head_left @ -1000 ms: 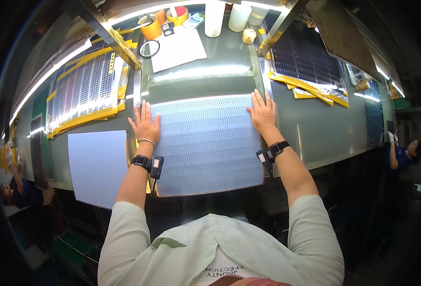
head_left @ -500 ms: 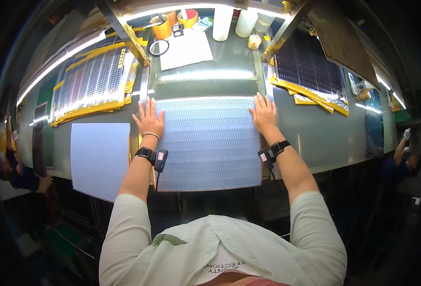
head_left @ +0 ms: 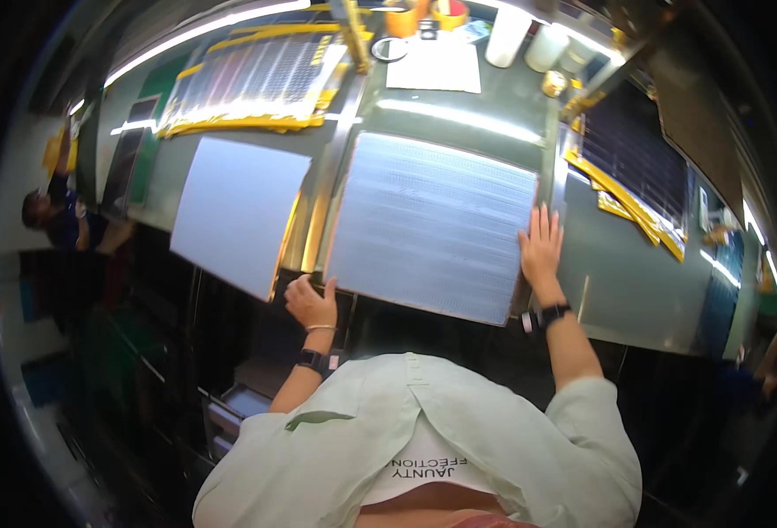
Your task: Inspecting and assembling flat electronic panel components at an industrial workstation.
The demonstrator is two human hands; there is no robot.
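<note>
A bluish-white rectangular sheet (head_left: 432, 233) with fine rows of printed marks lies on the bench in front of me. My left hand (head_left: 312, 302) is by its near left corner at the bench's front edge, thumb spread from partly bent fingers. The thumb looks close to the corner; whether it touches cannot be made out. My right hand (head_left: 542, 251) rests along the sheet's right edge, fingers stretched out, holding nothing. To the left lies a plain pale blue sheet (head_left: 239, 211), with a metal strip (head_left: 320, 211) between the two.
Yellow-edged stacks of dark gridded sheets lie at the back left (head_left: 256, 79) and right (head_left: 630, 167). Behind are white paper (head_left: 432, 68), tape rolls (head_left: 400, 22) and white bottles (head_left: 507, 37). Metal posts (head_left: 350, 35) rise from the bench. Other people (head_left: 72, 211) work at both sides.
My left hand has moved from the sheet's far left corner down to its near left corner. My right hand has slid nearer along the right edge. The view has turned and shifted left.
</note>
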